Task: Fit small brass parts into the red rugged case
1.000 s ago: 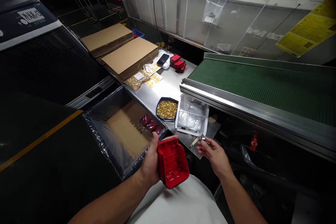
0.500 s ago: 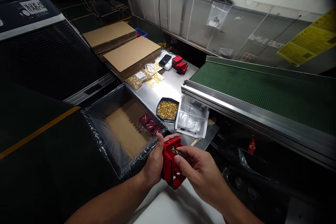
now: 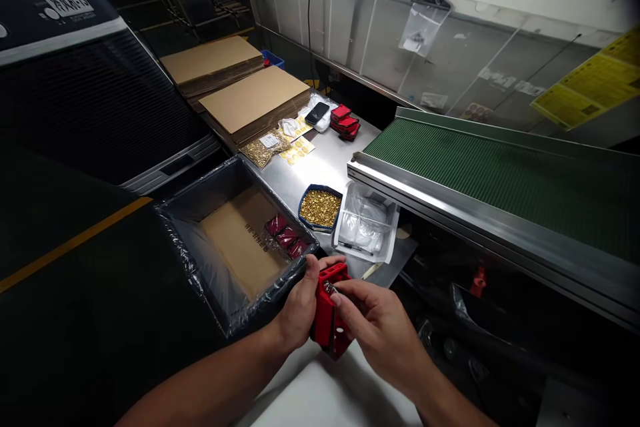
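My left hand [image 3: 299, 305] is wrapped around the left side of a red plastic housing [image 3: 325, 321] with dark edges, tilted upright above my lap. From the right, my right hand [image 3: 376, 321] pinches a small shiny metal part [image 3: 330, 287] against the housing's upper opening. Fingers cover much of this part, so its exact kind does not show. Beyond the hands stands a blue tray of small brass pieces [image 3: 321, 207]. Beside it is a white bin [image 3: 390, 255] with clear plastic bags and a pen in it.
At left, a plastic-lined crate [image 3: 187, 260] contains cardboard and several wrapped red parts [image 3: 286, 235]. A green conveyor [image 3: 480, 180] runs along the right. Farther back are cardboard stacks [image 3: 255, 99], a bag of brass pieces [image 3: 263, 149], a phone [image 3: 317, 113] and stacked red housings [image 3: 345, 123].
The dark rod seen in my right fingers earlier is now mostly hidden behind them. The housing has turned slightly and shifted a little right, with both hands still on it.
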`<state>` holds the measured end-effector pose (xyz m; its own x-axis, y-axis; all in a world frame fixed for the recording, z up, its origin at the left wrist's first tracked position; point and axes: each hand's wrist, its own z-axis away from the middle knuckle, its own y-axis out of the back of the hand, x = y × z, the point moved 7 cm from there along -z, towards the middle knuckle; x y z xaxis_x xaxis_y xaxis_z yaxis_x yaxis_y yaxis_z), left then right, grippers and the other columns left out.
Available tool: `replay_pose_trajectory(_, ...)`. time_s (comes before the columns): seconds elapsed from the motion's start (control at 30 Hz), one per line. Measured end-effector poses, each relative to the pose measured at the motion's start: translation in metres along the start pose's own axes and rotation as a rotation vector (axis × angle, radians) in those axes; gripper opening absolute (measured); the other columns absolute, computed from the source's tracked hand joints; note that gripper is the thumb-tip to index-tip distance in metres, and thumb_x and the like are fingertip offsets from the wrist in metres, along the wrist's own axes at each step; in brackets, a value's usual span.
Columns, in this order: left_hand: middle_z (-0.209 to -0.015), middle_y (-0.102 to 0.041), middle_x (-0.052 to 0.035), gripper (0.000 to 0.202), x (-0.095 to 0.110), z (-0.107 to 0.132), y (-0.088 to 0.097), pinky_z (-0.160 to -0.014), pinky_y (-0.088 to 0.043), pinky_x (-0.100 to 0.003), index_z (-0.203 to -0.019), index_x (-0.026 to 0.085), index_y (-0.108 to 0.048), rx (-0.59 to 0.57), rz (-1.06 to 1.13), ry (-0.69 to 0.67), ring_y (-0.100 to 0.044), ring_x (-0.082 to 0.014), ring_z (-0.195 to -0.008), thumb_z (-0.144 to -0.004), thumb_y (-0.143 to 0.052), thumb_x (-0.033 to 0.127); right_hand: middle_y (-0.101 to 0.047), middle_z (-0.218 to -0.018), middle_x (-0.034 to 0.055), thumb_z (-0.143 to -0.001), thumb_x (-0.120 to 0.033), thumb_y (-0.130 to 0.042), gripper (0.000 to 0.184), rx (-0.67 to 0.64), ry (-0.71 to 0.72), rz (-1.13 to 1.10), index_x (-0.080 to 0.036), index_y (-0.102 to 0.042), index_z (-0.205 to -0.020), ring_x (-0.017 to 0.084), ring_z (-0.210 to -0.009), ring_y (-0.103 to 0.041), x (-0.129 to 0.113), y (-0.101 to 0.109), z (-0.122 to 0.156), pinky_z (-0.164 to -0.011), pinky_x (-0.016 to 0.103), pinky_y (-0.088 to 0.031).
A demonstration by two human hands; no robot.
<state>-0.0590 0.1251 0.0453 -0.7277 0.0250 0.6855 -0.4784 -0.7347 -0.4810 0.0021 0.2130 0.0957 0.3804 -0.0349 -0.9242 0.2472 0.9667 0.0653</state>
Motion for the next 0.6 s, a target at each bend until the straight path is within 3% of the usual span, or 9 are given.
replay_pose_trajectory(0.13,-0.105,-0.065,-0.0075,0.072,-0.002,0.001,-0.001,-0.087,-0.046,-0.032,-0.128,0.024,-0.056,-0.023,-0.024,0.007,-0.06,-0.0223,-0.097,-0.088,-0.028,0.076,-0.061,-0.067,-0.0007,-0.094,-0.039,-0.054,0.027,0.006,0.016,-0.012,-0.019,-0.067,-0.081,0.01,-0.056,-0.048,0.001,0.001,0.002,-0.05,0.021,-0.041)
replay_pose_trajectory(0.23,-0.108,-0.066,-0.0093,0.073,-0.004,0.003,-0.005,-0.091,-0.046,-0.034,-0.126,0.021,-0.057,-0.026,0.036,0.026,-0.061,-0.0242,-0.1,-0.087,-0.03,0.077,-0.066,-0.075,0.0005,-0.095,-0.039,-0.053,0.025,0.027,0.032,0.0,-0.02,-0.069,-0.091,0.012,-0.062,-0.054,0.002,0.007,0.004,-0.053,0.022,-0.044)
replay_pose_trajectory(0.37,-0.11,-0.067,-0.0127,0.076,-0.007,0.003,-0.008,-0.093,-0.046,-0.037,-0.125,0.018,-0.058,-0.007,0.117,0.094,-0.062,-0.0282,-0.104,-0.085,-0.033,0.078,-0.068,-0.087,0.0009,-0.094,-0.034,-0.054,0.018,0.083,0.145,0.201,-0.024,-0.068,-0.098,0.014,-0.075,-0.061,-0.007,0.017,0.007,-0.066,0.025,-0.047)
replay_pose_trajectory(0.6,-0.107,-0.069,-0.0136,0.076,-0.007,0.005,-0.01,-0.09,-0.049,-0.035,-0.123,0.016,-0.059,0.001,0.135,0.173,-0.065,-0.0282,-0.102,-0.084,-0.039,0.078,-0.06,-0.086,0.001,-0.096,-0.027,-0.05,0.016,0.07,0.293,0.441,-0.025,-0.065,-0.1,0.014,-0.077,-0.058,-0.029,0.015,0.01,-0.068,0.028,-0.045)
